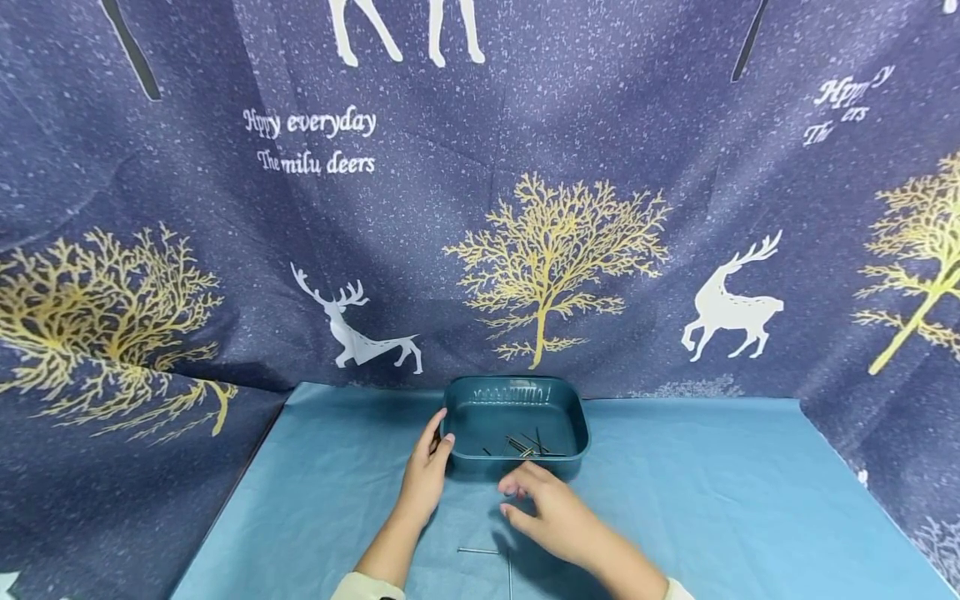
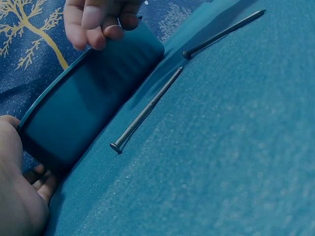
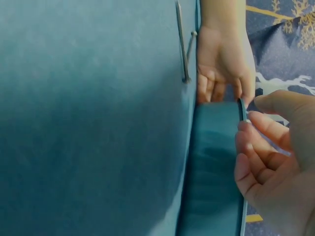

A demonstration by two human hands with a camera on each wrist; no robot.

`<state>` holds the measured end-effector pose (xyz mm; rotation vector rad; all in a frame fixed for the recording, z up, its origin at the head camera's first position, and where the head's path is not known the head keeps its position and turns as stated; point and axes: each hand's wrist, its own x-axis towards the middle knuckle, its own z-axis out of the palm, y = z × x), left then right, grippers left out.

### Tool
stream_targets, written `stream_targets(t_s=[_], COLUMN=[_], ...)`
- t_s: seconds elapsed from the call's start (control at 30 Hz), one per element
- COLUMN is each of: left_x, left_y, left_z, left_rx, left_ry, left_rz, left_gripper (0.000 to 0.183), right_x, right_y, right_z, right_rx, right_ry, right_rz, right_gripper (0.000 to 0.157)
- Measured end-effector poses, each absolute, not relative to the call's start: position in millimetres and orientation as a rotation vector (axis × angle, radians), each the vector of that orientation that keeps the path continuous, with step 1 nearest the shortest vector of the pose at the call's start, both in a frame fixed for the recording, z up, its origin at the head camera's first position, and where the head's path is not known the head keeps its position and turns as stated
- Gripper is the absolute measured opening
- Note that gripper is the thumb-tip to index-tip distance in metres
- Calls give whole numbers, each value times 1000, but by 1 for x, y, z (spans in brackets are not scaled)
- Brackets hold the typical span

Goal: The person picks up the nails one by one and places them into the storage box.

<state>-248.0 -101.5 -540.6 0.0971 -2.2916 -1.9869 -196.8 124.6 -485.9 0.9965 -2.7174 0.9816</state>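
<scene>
A dark teal plastic bin stands at the back of the table, with several thin nails in it. My left hand grips the bin's left end, its thumb at the rim and other fingers curled round the lower side in the left wrist view. My right hand hovers at the front rim, fingers loosely bent, with nothing visible between them. Two larger nails lie on the cloth before the bin: one nail runs sideways, the other nail points toward me.
Light blue cloth covers the table. Directly behind the bin hangs a dark blue curtain printed with trees and deer. It also drapes down along the left and right sides of the table.
</scene>
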Motion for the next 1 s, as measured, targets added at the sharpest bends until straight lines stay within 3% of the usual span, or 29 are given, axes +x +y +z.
stream_targets(t_s=[1.0], left_x=[-247], left_y=[-103], left_z=[-539], left_rx=[84], left_ry=[-2293], left_rz=[-1963], left_gripper=[49], right_x=[-191], right_y=[105], right_z=[-493], right_rx=[1266], right_ry=[-2883], right_rz=[752], right_gripper=[9])
